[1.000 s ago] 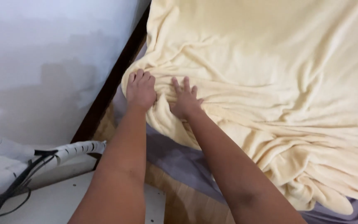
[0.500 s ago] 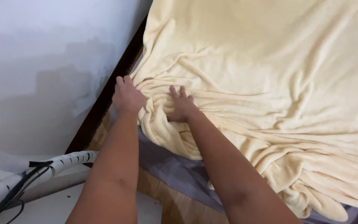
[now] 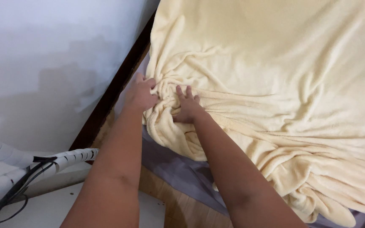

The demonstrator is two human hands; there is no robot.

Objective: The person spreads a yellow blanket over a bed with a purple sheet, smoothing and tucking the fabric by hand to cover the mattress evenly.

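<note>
I saw both hands meet at the centre of the frame, on the near left edge of the pale yellow fleece blanket (image 3: 275,84). The blanket covered most of the right and upper part of the frame, bunching into deep folds toward the lower right. My left hand (image 3: 141,95) had its fingers curled tight around a gathered fold at the blanket's edge. My right hand (image 3: 187,109) pressed on the fabric just beside it, fingers spread and dug into the wrinkles; I could not tell whether it pinched any cloth. A grey sheet (image 3: 178,169) showed beneath the blanket's lower edge. A dark wooden bed frame (image 3: 115,97) ran diagonally beside the pale wall (image 3: 43,63). At lower left lay a white spiral-wrapped cable (image 3: 64,159).
</note>
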